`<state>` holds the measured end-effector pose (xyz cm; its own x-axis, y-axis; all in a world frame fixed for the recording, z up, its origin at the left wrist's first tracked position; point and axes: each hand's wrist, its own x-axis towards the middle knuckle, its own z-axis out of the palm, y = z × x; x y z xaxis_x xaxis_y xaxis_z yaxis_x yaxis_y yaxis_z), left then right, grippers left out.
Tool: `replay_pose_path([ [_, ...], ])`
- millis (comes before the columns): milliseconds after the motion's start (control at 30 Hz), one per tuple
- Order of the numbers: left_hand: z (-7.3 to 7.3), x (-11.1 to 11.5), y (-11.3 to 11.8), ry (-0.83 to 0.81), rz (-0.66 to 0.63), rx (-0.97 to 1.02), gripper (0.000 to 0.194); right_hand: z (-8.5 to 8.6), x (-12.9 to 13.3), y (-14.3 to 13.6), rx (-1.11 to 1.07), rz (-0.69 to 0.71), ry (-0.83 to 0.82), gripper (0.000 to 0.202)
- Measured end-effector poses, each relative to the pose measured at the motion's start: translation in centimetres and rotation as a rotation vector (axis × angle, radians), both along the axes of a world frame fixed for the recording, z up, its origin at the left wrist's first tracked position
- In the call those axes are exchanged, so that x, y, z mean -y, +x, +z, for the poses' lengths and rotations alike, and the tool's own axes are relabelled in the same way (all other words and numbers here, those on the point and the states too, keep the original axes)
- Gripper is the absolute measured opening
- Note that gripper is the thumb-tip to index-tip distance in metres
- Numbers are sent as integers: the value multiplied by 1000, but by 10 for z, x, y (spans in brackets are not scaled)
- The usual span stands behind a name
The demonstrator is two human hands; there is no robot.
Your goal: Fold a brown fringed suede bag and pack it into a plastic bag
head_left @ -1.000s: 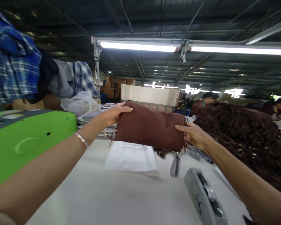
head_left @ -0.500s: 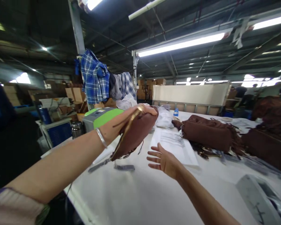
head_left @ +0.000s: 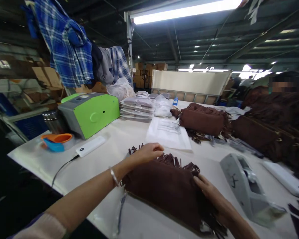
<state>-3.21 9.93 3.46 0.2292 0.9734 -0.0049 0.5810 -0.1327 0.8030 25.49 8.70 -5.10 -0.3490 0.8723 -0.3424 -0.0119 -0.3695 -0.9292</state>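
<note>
A dark brown fringed bag (head_left: 164, 186) lies flat on the white table in front of me, its zipped edge toward me and its fringe along the far side. My left hand (head_left: 149, 152) is closed at the bag's far edge, fingers curled by the fringe; the fingertips are partly hidden. Against the bag's right end rests my right hand (head_left: 210, 191), open, with its fingers stretched out over the brown material. A grey strap-like tag (head_left: 121, 212) hangs from the left corner of the bag.
A grey tape dispenser (head_left: 249, 189) stands right of the bag. Paper sheets (head_left: 168, 132), more brown bags (head_left: 201, 118) and stacked packets (head_left: 137, 109) lie beyond. At left are a green machine (head_left: 94, 113), an orange cup (head_left: 57, 137) and a white power strip (head_left: 91, 146). Another person is at far right.
The bag, held up in my left hand before, now lies on the table. My right hand, earlier spread in the air, has come to its right end. The view has tilted down.
</note>
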Motion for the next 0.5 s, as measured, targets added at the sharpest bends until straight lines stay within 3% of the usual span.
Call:
replay_pose_path([
  [100,-10,33,-52,14,127,-78,22,-14,-9,-1,204,28,116,82],
  [200,-36,82,-75,-5,143,-156,25,-30,-22,1,507,39,293,85],
  [267,-57,111,-75,54,52,-284,46,-34,-26,4,724,18,437,87],
  [367,-81,136,-61,157,-33,-532,80,-26,-20,5,985,-54,806,78],
  [433,-91,138,-49,201,5,-660,81,-15,-5,-3,1049,-92,1063,68],
  [500,-97,134,-38,254,69,-774,73,-4,17,-23,1014,-40,1237,61],
])
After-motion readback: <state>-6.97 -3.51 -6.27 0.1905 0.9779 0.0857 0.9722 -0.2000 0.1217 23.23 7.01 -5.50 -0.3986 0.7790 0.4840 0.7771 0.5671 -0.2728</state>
